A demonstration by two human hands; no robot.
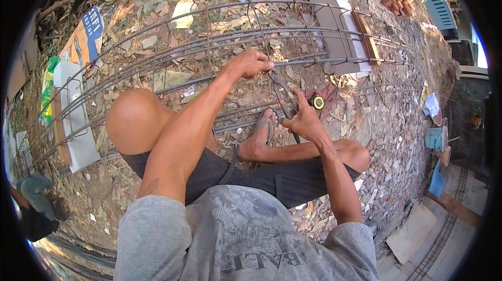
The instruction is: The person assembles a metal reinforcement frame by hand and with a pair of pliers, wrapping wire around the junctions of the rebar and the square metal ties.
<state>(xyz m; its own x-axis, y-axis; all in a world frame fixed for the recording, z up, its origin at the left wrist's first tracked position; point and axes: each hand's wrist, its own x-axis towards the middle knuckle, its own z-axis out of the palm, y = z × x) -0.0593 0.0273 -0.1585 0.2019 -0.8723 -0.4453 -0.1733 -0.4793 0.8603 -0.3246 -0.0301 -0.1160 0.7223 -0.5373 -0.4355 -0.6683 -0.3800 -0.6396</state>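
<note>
A seated person in a grey shirt and dark shorts works over a long rebar cage lying across leaf-strewn ground, one knee raised, a sandalled foot tucked just beside the nearest bars. Little open ground shows between the legs and the cage; the clearest room lies at lower right, where flat boards edge the dirt. The right hand is closed around the handles of a pair of pincers, whose head reaches up to a bar. The left hand is curled into a fist on that same bar, right at the pincer head. A yellow tape measure lies just beyond the right hand. Farther off, grey blocks prop the cage's far end.
</note>
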